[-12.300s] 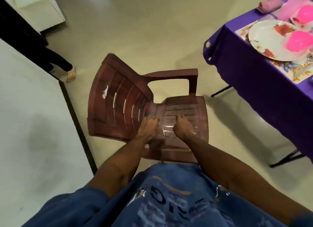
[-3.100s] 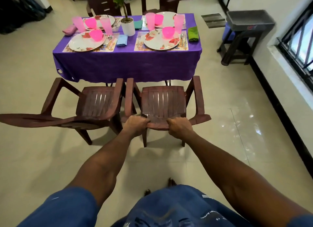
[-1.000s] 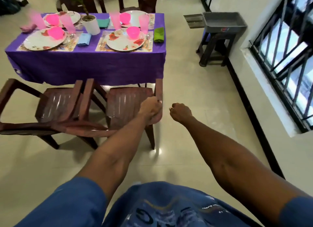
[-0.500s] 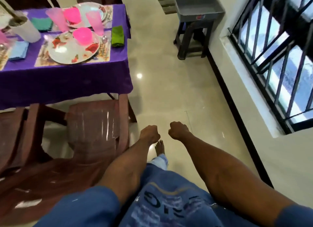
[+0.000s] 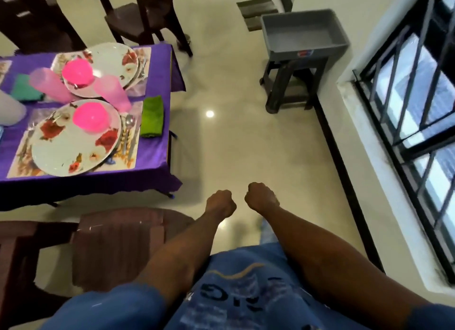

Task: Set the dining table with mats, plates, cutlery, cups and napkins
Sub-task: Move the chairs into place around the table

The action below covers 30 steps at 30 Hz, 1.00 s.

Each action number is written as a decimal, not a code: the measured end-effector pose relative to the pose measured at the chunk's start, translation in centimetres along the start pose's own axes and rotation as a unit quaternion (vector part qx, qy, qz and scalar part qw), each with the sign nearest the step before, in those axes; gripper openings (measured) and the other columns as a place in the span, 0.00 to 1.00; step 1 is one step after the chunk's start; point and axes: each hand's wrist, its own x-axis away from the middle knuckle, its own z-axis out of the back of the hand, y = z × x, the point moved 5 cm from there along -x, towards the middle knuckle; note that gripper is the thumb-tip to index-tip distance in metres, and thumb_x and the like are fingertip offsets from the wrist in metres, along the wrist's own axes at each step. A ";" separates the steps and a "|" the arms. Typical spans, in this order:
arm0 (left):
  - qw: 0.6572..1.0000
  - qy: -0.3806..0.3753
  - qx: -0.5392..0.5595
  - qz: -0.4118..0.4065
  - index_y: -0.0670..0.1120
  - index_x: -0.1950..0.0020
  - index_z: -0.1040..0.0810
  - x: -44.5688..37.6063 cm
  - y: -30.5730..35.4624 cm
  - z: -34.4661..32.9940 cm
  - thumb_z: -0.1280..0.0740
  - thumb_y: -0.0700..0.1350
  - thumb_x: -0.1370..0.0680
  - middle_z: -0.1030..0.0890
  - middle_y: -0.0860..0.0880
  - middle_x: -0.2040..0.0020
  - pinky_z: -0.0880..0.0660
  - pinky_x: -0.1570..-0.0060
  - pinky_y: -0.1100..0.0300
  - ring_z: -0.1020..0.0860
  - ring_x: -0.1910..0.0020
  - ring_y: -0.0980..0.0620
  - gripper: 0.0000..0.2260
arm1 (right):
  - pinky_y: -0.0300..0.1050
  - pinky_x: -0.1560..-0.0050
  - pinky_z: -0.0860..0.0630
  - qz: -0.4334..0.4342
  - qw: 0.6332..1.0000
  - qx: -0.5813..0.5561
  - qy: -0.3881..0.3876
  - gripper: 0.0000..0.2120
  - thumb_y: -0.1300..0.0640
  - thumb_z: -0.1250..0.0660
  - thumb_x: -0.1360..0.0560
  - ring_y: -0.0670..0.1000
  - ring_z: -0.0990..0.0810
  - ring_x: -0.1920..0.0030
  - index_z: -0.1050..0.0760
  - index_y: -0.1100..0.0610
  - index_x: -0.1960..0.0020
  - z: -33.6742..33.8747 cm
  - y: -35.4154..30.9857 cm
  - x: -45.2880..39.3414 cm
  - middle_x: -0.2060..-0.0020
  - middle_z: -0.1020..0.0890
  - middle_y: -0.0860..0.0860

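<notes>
Right now both my hands are curled into loose fists and hold nothing: my left hand (image 5: 219, 202) and my right hand (image 5: 261, 196) hang side by side over the bare floor (image 5: 246, 132), off the corner of the tabletop (image 5: 157, 167). The settings look finished from where I stand. The near plate (image 5: 71, 142) sits on its mat (image 5: 130, 162) with a pink bowl (image 5: 90, 116) on it, a spoon (image 5: 128, 130) just beside its rim, a green napkin (image 5: 152, 116) at the edge and a pink cup (image 5: 112, 92) behind. A second plate (image 5: 108, 61) lies further back.

What worries me is the brown chair (image 5: 118, 246) just beside my left arm; if I swing round carelessly, I could knock it into the purple cloth and jolt the tall cups over. The napkin lies close to the edge and a brush of my arm could drag it off.

A small red and blue badge on the grey tub (image 5: 305, 34) is too blurred to read. The print on my blue shirt (image 5: 246, 297) is dark lettering I cannot make out.
</notes>
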 end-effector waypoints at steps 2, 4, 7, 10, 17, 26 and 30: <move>1.000 0.006 -0.004 0.017 0.41 0.44 0.23 -4.7 1.1 2.5 0.41 0.41 0.24 0.21 0.41 0.43 0.27 0.50 0.55 0.22 0.45 0.40 0.12 | 0.45 0.53 0.30 0.030 0.999 0.029 -0.016 0.11 0.59 0.41 0.24 0.60 0.21 0.46 0.25 0.60 0.44 3.0 -0.1 -5.2 0.45 0.20 0.58; 0.999 0.017 0.008 0.046 0.41 0.42 0.23 -9.5 2.4 5.9 0.41 0.41 0.24 0.21 0.41 0.41 0.26 0.49 0.54 0.22 0.44 0.40 0.14 | 0.46 0.51 0.27 0.068 0.996 0.047 -0.034 0.11 0.59 0.41 0.24 0.60 0.21 0.45 0.24 0.60 0.44 6.9 -0.3 -10.7 0.44 0.21 0.58; 0.993 0.052 0.060 0.088 0.41 0.41 0.23 -15.9 5.4 12.0 0.41 0.42 0.24 0.21 0.41 0.41 0.26 0.48 0.55 0.22 0.43 0.40 0.14 | 0.47 0.49 0.26 0.102 0.991 0.081 -0.034 0.12 0.58 0.40 0.23 0.60 0.21 0.44 0.25 0.60 0.43 14.7 -0.6 -18.3 0.42 0.21 0.59; 0.981 0.094 0.122 0.116 0.42 0.44 0.22 -21.3 8.6 18.2 0.40 0.44 0.24 0.20 0.40 0.42 0.25 0.48 0.53 0.22 0.44 0.39 0.13 | 0.46 0.48 0.27 0.108 0.990 0.086 -0.008 0.13 0.57 0.41 0.23 0.60 0.22 0.43 0.26 0.59 0.41 22.2 -1.4 -24.9 0.41 0.22 0.58; 0.953 0.086 0.221 0.186 0.40 0.40 0.23 -33.2 10.0 26.0 0.40 0.43 0.21 0.21 0.40 0.40 0.28 0.50 0.56 0.23 0.41 0.39 0.13 | 0.47 0.46 0.27 0.165 0.979 0.106 -0.049 0.12 0.57 0.41 0.23 0.61 0.22 0.43 0.26 0.61 0.43 27.8 -6.3 -37.5 0.42 0.22 0.59; 0.963 0.096 0.164 0.193 0.40 0.45 0.24 -52.8 2.5 41.4 0.40 0.43 0.24 0.22 0.39 0.42 0.27 0.51 0.53 0.23 0.45 0.38 0.12 | 0.46 0.51 0.28 0.177 0.978 0.104 -0.048 0.11 0.61 0.41 0.24 0.62 0.22 0.45 0.27 0.63 0.45 37.6 -17.6 -59.0 0.44 0.21 0.60; 0.952 0.133 0.181 0.205 0.41 0.46 0.24 -60.6 0.0 50.4 0.42 0.41 0.25 0.21 0.40 0.45 0.29 0.54 0.53 0.23 0.47 0.38 0.12 | 0.46 0.54 0.27 0.190 0.980 0.050 -0.013 0.07 0.61 0.41 0.26 0.61 0.21 0.50 0.27 0.61 0.51 43.6 -26.1 -67.4 0.50 0.20 0.58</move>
